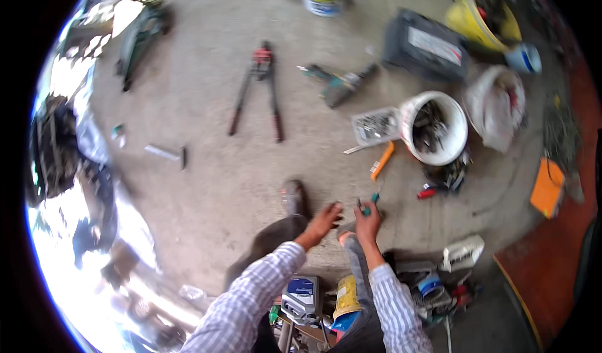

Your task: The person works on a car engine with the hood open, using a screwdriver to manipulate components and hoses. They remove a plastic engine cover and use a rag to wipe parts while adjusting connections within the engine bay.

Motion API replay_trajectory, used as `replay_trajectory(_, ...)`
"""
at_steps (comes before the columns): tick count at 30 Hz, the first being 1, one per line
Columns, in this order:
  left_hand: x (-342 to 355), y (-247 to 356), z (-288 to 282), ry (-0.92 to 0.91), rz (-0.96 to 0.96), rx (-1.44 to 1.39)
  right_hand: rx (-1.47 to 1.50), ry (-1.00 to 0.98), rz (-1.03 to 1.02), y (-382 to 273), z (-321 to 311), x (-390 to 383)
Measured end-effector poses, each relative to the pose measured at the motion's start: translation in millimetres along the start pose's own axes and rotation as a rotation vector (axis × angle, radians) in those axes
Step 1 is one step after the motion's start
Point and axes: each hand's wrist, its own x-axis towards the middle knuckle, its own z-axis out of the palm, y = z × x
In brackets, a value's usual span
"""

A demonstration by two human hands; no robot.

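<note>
My right hand [369,219] is closed around a small green-handled hand tool [374,198], held over the floor in front of my knees. Its exact kind is blurred. Just to its left, my left hand [323,223] has its fingers partly stretched out toward the right one, and I see no object in it. The two hands are apart. An orange-handled tool [382,160] lies on the floor a little beyond my right hand. My shoe [293,196] shows past my left hand.
Long-handled bolt cutters [261,70] and a cordless drill [342,84] lie ahead. At right are a white bucket of metal parts [409,117], a clear tray of small hardware [375,128], a black case [421,45] and a yellow bucket [467,15]. Near my legs sits a grey-blue container [301,296].
</note>
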Motion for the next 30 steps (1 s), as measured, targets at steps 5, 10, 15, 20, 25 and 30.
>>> replay_trajectory(5, -224.3, 41.3, -22.7, 0.255, 0.204, 0.084, 0.035, -0.481, -0.037, -185.8, -32.3, -184.7)
replay_trajectory(10, -438.0, 69.8, -129.6, 0.357, 0.389, -0.234, -0.041, -0.781, -0.348, -375.5, -83.1, -305.3)
replay_trajectory(15, -624.4, 44.3, -227.6, 0.612, 0.766, 0.046, -0.567, -1.299, -0.626, -544.8, -61.0, -436.3)
replay_trajectory(20, -748.4, -28.9, -301.2, 0.895, 0.882, -0.178, -0.669, -1.635, -1.015, -610.5, 46.5, -597.3)
replay_trajectory(25, -841.0, -105.0, -372.1, 1.231, 0.697, -0.435, -0.893, -1.972, -0.944, -651.0, 145.0, -734.6)
replay_trajectory(30, -906.8, -147.8, -489.3, 1.534, 0.767, -0.348, -1.054, -2.160, -0.983, -680.5, 276.7, -866.6)
